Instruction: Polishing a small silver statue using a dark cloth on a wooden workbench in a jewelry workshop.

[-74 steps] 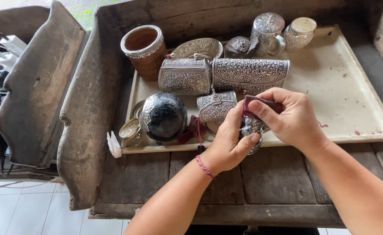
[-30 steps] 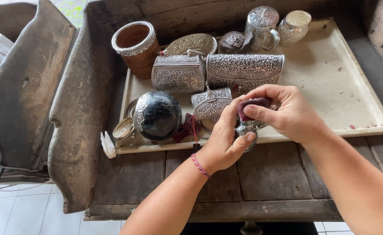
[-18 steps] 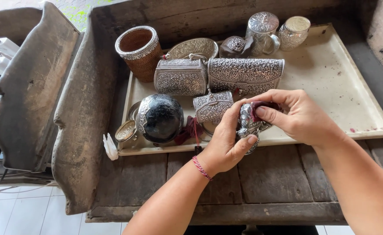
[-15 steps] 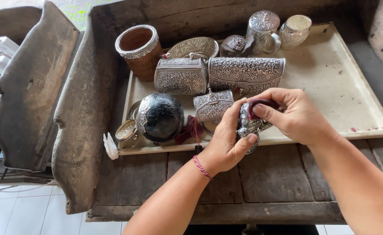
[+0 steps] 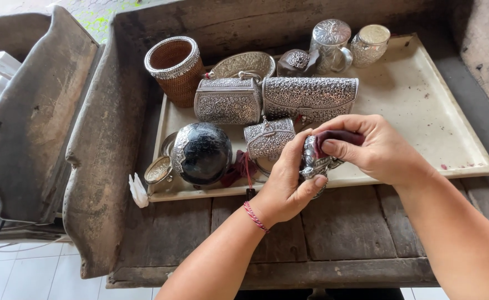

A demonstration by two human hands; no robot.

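My left hand (image 5: 286, 186) grips a small ornate silver piece (image 5: 312, 162) just above the front edge of a cream tray (image 5: 416, 105). My right hand (image 5: 375, 147) pinches a dark red cloth (image 5: 337, 136) and presses it against the top of that silver piece. A red thread bracelet circles my left wrist. Most of the silver piece is hidden by my fingers.
On the tray stand two embossed silver boxes (image 5: 227, 100), a long silver clutch (image 5: 310, 97), a dark round box (image 5: 201, 153), a woven cup with silver rim (image 5: 174, 69), a silver dish and small lidded jars (image 5: 331, 41). The tray rests on a worn wooden bench (image 5: 339, 228).
The camera view shifts slightly. My right hand's cloth rubs back and forth over the silver piece while my left hand keeps holding it in the same place.
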